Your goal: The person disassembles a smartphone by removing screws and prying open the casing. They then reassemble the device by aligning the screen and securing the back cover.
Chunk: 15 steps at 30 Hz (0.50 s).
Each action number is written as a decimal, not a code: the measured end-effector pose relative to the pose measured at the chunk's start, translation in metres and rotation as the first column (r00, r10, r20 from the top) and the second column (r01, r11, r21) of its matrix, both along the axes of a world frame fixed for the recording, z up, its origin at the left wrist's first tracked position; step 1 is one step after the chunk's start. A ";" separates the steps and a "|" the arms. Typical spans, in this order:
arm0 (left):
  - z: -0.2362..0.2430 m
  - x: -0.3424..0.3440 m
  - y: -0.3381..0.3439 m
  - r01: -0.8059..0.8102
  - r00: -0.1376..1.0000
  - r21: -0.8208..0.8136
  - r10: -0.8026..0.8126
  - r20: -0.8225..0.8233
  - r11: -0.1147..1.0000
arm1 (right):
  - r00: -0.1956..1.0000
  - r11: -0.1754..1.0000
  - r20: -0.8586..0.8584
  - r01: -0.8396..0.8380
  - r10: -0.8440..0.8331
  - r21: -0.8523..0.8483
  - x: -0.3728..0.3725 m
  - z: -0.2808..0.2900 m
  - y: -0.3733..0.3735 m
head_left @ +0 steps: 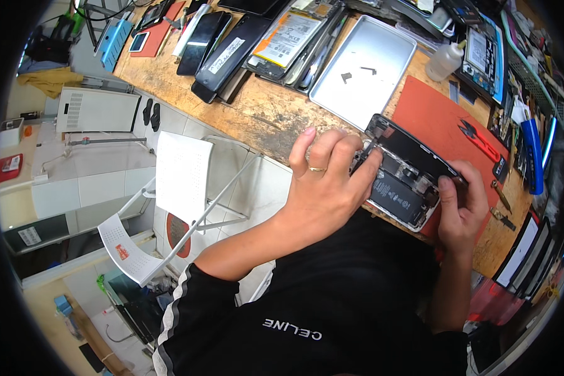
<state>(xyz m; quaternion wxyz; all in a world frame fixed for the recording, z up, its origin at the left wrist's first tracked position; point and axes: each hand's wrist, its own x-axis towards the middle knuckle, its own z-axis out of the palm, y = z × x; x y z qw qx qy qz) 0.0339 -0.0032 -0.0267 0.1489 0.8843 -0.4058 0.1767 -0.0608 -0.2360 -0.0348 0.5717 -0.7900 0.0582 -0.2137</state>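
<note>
Wooden workbench (263, 113): both hands, left hand (323, 188), right hand (460, 200), grip opened phone (404, 175).

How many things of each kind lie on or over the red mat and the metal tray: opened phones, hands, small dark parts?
Opened phone: 1
Hands, left hand and right hand: 2
Small dark parts on the metal tray: 2
Total: 5

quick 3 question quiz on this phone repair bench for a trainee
1. True or false: the left hand wears a ring.
2. The opened phone lies over: A) the red mat B) the metal tray C) the white folding chair
3. Which hand grips the phone's lower end?

Key:
1. True
2. A
3. The right hand
</note>
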 end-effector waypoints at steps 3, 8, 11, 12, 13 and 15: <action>-0.002 -0.001 0.000 0.021 1.000 0.021 -0.021 0.022 1.000 | 1.000 1.000 -0.003 0.019 -0.019 0.008 0.000 0.000 0.000; 0.008 -0.004 0.005 -0.008 0.995 0.107 0.019 -0.098 0.994 | 1.000 0.995 0.015 0.003 -0.002 -0.100 0.001 0.000 -0.002; 0.015 -0.006 0.003 0.008 0.997 0.140 0.002 -0.074 0.990 | 1.000 1.000 0.006 -0.029 0.029 -0.007 0.003 -0.001 -0.003; 0.017 -0.008 0.003 0.009 0.999 0.139 -0.002 -0.053 0.990 | 0.999 0.999 0.024 -0.031 0.032 -0.042 0.003 -0.001 -0.003; 0.017 -0.008 0.003 0.007 0.999 0.144 -0.002 -0.032 0.989 | 0.999 0.998 0.035 -0.037 0.038 -0.042 0.003 0.000 -0.004; 0.016 -0.008 0.001 0.003 1.000 0.154 0.000 -0.018 0.988 | 0.998 0.997 0.041 -0.041 0.044 -0.061 0.004 0.000 -0.004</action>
